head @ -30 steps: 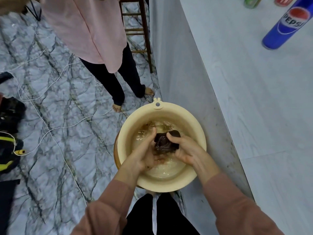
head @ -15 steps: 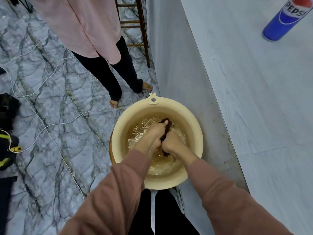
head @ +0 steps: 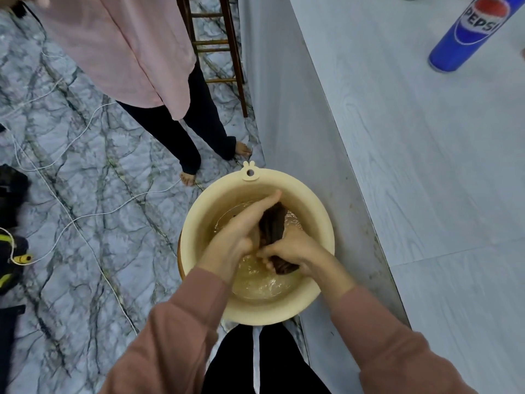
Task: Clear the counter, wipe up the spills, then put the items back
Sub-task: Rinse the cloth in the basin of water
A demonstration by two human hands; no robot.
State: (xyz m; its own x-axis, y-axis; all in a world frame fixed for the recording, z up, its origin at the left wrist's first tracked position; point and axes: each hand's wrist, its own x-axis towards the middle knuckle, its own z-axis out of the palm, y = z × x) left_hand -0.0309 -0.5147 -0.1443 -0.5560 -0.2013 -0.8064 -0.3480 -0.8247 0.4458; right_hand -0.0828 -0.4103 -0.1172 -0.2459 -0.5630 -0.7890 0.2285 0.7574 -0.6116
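**Views:** one, head.
**Mounting:** worn on the person's head; wide-angle, with straight lines bowing toward the frame edges.
**Facing:** forward and steeply down.
**Near field, centre:** both sleeves enter from the bottom edge. The left hand (head: 235, 237) and right hand (head: 295, 251) grip a dark cloth (head: 272, 226) over a cream basin (head: 196, 223), close beneath the lens.
**Right half:** the worktop (head: 426, 166) is seen from above, running to the top edge. A blue can (head: 466, 38) is cropped at the top right.
**Left half:** the marble floor (head: 85, 223) lies farther off.
**Top left:** a second person (head: 127, 52) is framed only from shirt to bare feet.
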